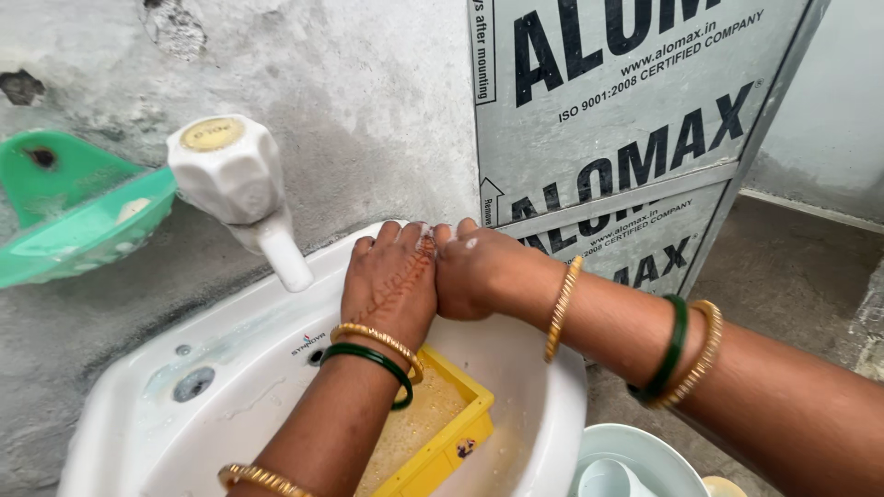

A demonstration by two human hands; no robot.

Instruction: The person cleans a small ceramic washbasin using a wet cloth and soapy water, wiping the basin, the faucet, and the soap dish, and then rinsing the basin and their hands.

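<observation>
Both forearms are bare, with no sleeves in view. The left hand (391, 281) has a gold bangle and a dark green bangle at the wrist, and another gold one higher up. The right hand (479, 273) has a slim gold bangle at the wrist, and a green and a beaded gold bangle farther up the forearm.

One large printed panel (635, 138) leans upright against the grey plaster wall, upper right of the view, directly behind the white basin (543, 433). Flat, rectangular, grey-silver protective film, covered in repeated bold dark lettering set on a slant, with smaller dark lines between. Narrow vertical strip of small print along its left edge, plus a small arrow mark lower down that edge. A horizontal seam crosses the panel about two thirds down; the lower section (645, 258) carries the same print pattern. Right edge slants down toward the floor. A small dark maker's mark (308, 344) sits on the basin's rim near the overflow hole. A small round label (465, 448) shows on the yellow tray's (460, 414) front edge; detail too small to tell.
</observation>
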